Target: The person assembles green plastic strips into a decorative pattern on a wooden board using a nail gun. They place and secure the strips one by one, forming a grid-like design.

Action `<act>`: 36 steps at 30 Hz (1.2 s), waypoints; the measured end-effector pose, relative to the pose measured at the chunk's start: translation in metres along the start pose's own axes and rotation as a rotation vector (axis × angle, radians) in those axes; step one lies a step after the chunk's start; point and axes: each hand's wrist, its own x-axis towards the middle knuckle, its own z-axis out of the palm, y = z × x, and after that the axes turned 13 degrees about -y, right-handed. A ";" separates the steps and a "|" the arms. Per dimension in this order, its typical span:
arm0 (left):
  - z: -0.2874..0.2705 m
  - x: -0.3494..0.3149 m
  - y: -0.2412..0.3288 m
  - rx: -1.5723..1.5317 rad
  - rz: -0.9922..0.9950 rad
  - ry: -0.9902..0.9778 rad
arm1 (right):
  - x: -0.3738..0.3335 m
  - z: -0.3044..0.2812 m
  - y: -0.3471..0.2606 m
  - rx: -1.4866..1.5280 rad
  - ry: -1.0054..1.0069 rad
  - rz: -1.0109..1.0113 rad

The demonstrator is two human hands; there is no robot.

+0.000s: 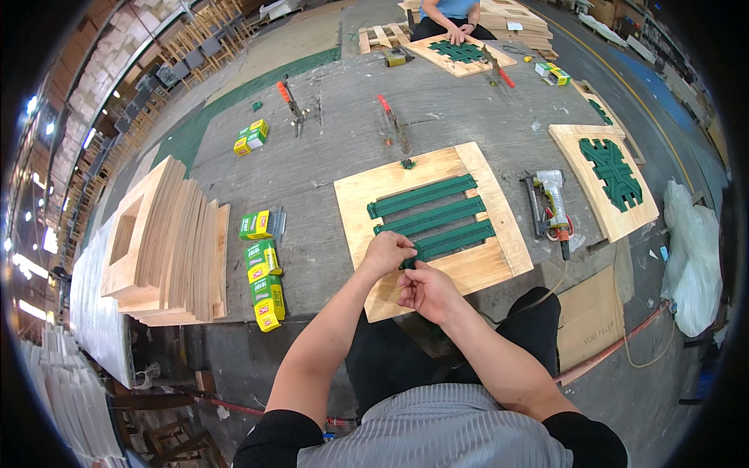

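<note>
A light wooden frame panel (499, 183) lies before me on the grey work table, and dark green webbing straps (437, 217) run side by side across its opening. At the left end of the nearest strap (456, 240), my left hand (388, 253) is closed with fingertips pinching the webbing. My right hand (429, 290) is just below it, fingers curled and thumb and forefinger meeting at the same strap end. The fingers partly hide that end. A pneumatic staple gun (552, 204) lies on the table to the right of the panel.
Stacked wooden frames (168, 242) stand at the left, beside green-and-yellow boxes (261, 261). A panel with woven green webbing (612, 173) lies at the right. Red-handled clamps (394, 125) are fixed farther back. Across the table, a co-worker's hands (459, 33) rest on another webbed panel.
</note>
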 end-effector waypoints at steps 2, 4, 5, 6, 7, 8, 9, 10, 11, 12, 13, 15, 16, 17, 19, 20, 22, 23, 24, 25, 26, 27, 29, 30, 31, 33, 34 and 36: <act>-0.001 0.001 -0.001 0.010 0.023 -0.041 | 0.009 0.000 -0.004 0.041 0.012 0.048; -0.003 0.003 -0.003 -0.022 0.041 -0.025 | 0.016 0.003 -0.008 0.080 0.013 0.066; -0.004 0.003 -0.006 -0.059 0.046 0.012 | 0.020 0.005 -0.010 0.097 0.009 0.076; -0.004 0.003 -0.009 -0.096 0.051 0.050 | 0.020 0.009 -0.007 0.181 0.014 0.035; -0.005 0.004 -0.014 -0.044 0.032 0.081 | 0.023 0.009 -0.001 0.259 0.013 -0.001; -0.005 0.005 -0.017 0.008 0.017 0.115 | 0.027 0.011 0.002 0.334 0.009 -0.039; -0.007 0.006 -0.021 0.060 -0.002 0.152 | 0.033 0.012 0.002 0.388 -0.027 -0.086; -0.005 0.009 -0.020 0.089 -0.006 0.129 | 0.038 0.007 0.000 0.445 -0.052 -0.141; -0.005 0.012 -0.014 0.113 -0.018 0.101 | 0.040 -0.002 -0.002 0.503 -0.072 -0.199; -0.005 0.016 -0.008 0.137 -0.030 0.073 | 0.045 -0.010 -0.008 0.516 -0.107 -0.216; -0.003 0.022 0.000 0.169 -0.034 0.033 | 0.047 -0.022 -0.011 0.523 -0.126 -0.223; -0.002 0.031 0.011 0.187 -0.025 0.013 | 0.045 -0.034 -0.019 0.525 -0.176 -0.223; -0.005 0.029 0.005 0.206 -0.043 0.018 | 0.043 -0.028 -0.019 0.454 -0.149 -0.175; -0.009 0.028 -0.004 0.220 -0.067 0.021 | 0.036 -0.019 -0.019 0.384 -0.121 -0.122; -0.017 0.027 -0.014 -0.158 -0.104 0.085 | 0.012 -0.006 -0.022 0.143 -0.069 -0.031; -0.020 0.028 -0.016 -0.347 -0.110 0.111 | -0.008 -0.004 -0.021 -0.025 -0.044 0.011; -0.040 0.033 -0.013 -0.412 -0.104 0.149 | -0.024 -0.002 -0.015 -0.244 -0.004 0.033; -0.049 0.034 -0.014 -0.452 -0.105 0.172 | -0.027 -0.003 -0.012 -0.306 0.007 0.030; -0.056 0.035 -0.014 -0.406 -0.167 0.128 | -0.030 -0.004 -0.008 -0.368 0.016 0.030; -0.057 0.039 -0.008 -0.400 -0.156 0.092 | -0.031 -0.010 -0.007 -0.385 0.041 0.034; -0.057 0.042 -0.003 -0.393 -0.147 0.058 | -0.031 -0.016 -0.007 -0.401 0.065 0.039; -0.056 0.046 0.004 -0.386 -0.137 0.025 | -0.031 -0.022 -0.008 -0.417 0.089 0.045; -0.059 0.045 0.002 -0.284 -0.085 0.020 | -0.036 -0.019 -0.005 -0.422 0.098 0.057; -0.059 0.045 0.001 -0.233 -0.058 0.014 | -0.037 -0.018 -0.003 -0.410 0.100 0.055; -0.060 0.048 0.001 -0.159 -0.044 0.065 | -0.039 -0.017 -0.002 -0.406 0.106 0.050; -0.060 0.055 0.000 -0.009 -0.017 0.165 | -0.040 -0.015 -0.001 -0.406 0.105 0.052; -0.060 0.058 -0.001 -0.043 -0.036 0.187 | -0.041 -0.014 -0.001 -0.408 0.106 0.054; -0.062 0.063 -0.006 -0.110 -0.081 0.236 | -0.043 -0.012 -0.001 -0.444 0.112 0.070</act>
